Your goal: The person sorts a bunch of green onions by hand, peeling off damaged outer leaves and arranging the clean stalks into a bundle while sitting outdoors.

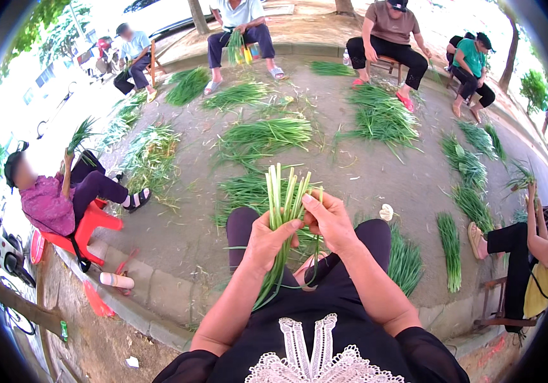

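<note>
Over my lap, my left hand (266,241) is closed around a bunch of long chive-like green stalks (281,195). Their pale, thicker ends point up and away from me, and the thin green leaves trail down below the hand. Close by on the right, my right hand (333,221) has thumb and fingers pinched on a stalk at the bunch's edge; a thin strand hangs beneath it. On the ground just beyond my knees lies a loose pile of the same greens (242,195). Another pile (405,260) sits beside my right knee.
More greens (267,135) are spread over the pavement, with a neat bundle (449,252) at the right. A small white object (386,212) lies near my right knee. Several people sit around; one uses a red plastic stool (95,226). A pale bottle (116,279) lies by the kerb.
</note>
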Motion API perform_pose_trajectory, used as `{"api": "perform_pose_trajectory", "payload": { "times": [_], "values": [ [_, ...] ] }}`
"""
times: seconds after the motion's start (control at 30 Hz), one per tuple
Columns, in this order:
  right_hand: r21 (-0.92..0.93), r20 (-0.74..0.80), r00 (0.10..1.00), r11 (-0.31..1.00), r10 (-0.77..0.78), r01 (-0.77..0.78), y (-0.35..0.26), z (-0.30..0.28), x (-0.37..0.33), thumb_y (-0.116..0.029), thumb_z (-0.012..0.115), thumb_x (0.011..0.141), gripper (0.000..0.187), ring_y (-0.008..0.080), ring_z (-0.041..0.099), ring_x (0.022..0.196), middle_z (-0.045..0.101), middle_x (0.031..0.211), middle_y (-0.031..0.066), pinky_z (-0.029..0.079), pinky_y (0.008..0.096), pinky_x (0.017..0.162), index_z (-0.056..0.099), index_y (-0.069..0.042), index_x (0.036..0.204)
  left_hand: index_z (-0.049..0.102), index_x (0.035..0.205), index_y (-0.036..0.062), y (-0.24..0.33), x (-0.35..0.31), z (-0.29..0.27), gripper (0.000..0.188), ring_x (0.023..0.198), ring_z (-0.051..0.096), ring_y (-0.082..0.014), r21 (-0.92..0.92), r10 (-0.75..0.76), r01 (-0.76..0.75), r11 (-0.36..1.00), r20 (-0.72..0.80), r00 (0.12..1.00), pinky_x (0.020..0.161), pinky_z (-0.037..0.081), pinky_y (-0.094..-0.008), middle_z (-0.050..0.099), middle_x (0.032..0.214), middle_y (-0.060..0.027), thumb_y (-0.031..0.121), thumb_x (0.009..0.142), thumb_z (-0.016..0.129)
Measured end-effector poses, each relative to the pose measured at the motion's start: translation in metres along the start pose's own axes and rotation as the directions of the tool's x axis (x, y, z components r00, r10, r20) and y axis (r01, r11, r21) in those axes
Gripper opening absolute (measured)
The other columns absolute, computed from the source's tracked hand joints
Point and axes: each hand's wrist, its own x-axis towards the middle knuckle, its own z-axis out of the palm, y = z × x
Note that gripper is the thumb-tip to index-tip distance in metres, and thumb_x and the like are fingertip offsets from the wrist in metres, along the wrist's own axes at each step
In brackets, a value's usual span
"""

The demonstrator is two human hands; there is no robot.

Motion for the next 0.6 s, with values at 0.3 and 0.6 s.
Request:
{"api": "perform_pose_trajectory", "payload": {
  "times": [0.3, 0.6],
  "values": [
    [0.371, -0.416, 0.898, 0.875, -0.142, 0.311, -0.003, -0.047, 0.005, -0.025, 0.045, 0.091, 0.02, 0.0115, 0.05, 0.058, 0.052, 0.07, 0.0032, 0.041, 0.0266, 0.05, 0.051, -0.006, 0.086, 0.061, 0.084, 0.002, 0.015, 0.007, -0.012, 0.019, 0.051, 0.053, -0.0109, 0.319, 0.177, -0.056, 0.946, -0.367, 0.913, 0.049, 0.043, -0.0239, 0.058, 0.063, -0.0031, 0.014, 0.071, 0.07],
    [0.356, -0.435, 0.888, 0.878, -0.147, 0.32, -0.02, -0.063, -0.012, -0.023, 0.061, 0.083, 0.02, 0.0055, 0.035, 0.037, 0.041, 0.055, -0.0025, 0.025, 0.0203, 0.03, 0.048, -0.01, 0.074, 0.055, 0.092, -0.0002, -0.002, 0.015, -0.01, 0.022, 0.044, 0.044, -0.0053, 0.531, 0.351, -0.154, 0.833, -0.293, 0.89, 0.039, 0.034, -0.0178, 0.055, 0.065, -0.0019, 0.007, 0.075, 0.067]
  ]
}}
